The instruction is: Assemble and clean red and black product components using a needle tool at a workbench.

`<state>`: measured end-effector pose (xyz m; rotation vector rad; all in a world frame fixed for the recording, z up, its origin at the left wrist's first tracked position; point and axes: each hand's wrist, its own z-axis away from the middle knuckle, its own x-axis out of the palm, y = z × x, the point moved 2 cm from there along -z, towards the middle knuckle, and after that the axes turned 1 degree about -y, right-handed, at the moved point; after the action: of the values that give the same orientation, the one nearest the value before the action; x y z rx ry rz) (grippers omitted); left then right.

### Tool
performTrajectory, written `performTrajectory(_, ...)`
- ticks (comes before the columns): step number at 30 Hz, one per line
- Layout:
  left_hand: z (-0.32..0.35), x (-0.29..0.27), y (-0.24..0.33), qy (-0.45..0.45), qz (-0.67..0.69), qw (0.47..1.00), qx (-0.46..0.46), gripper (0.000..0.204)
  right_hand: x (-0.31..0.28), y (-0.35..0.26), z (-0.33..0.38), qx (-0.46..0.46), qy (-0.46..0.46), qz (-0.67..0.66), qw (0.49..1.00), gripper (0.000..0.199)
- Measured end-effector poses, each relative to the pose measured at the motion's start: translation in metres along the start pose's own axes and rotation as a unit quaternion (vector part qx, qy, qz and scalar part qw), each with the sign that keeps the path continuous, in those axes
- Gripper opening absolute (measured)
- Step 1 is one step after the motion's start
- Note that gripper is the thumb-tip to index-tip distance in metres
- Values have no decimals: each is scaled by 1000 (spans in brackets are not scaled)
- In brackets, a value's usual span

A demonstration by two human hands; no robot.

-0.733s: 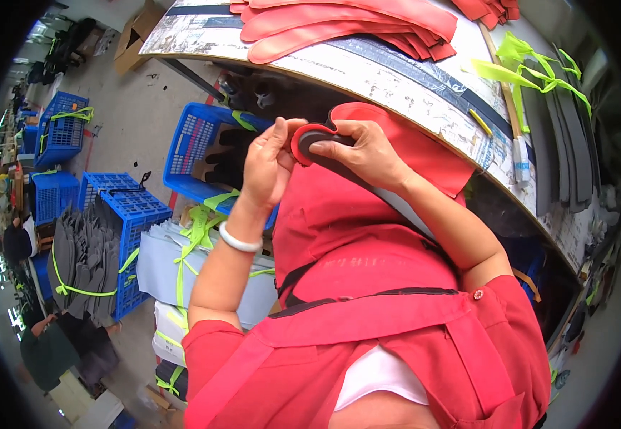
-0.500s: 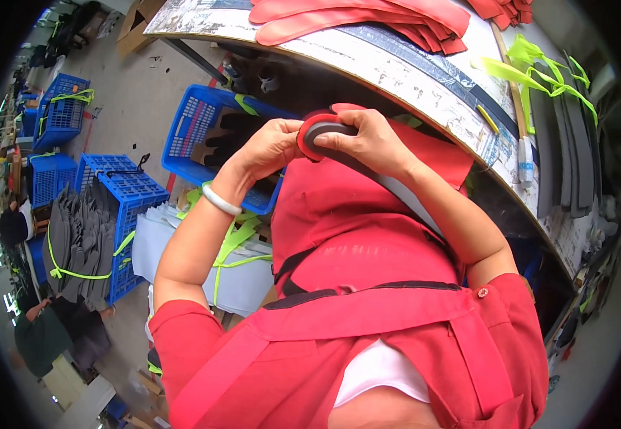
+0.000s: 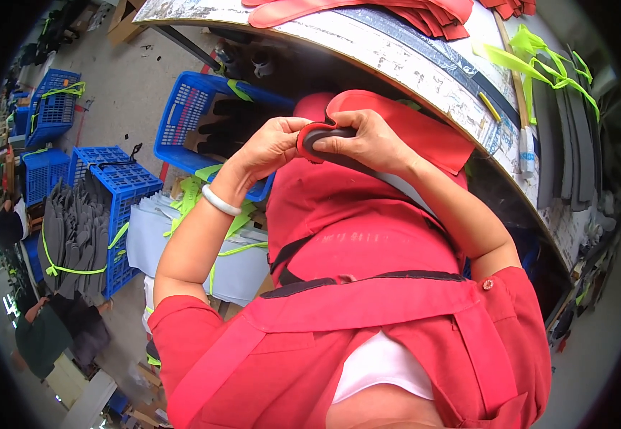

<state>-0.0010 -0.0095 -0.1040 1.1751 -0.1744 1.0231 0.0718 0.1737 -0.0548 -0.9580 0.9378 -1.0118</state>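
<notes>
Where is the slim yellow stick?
Head view, upper right: the yellow stick lies on the white tabletop, just left of the long wooden stick.

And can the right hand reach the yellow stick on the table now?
Probably not yet: the right hand holds the red and dark piece, though nothing visible covers the yellow stick.

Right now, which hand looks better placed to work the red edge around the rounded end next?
Probably the left hand: its fingertips pinch the red edge on the curve's outer side. The right hand seems busier, gripping the dark strip with its thumb on top.
</notes>
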Motion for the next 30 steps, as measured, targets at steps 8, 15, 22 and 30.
performTrajectory(8,4,19,-8,-9,10,995,94,14,-1,-4,2,-17,-20,-16,1000,25)
performTrajectory(15,7,7,-12,32,42,998,44,18,0,10,-2,5,-19,11,1000,26)
performTrajectory(22,0,3,-24,33,-83,991,103,14,7,26,-5,-25,-16,-39,999,28)
performTrajectory(30,0,-2,-25,13,29,999,36,28,1,24,-4,-22,7,4,1000,29)
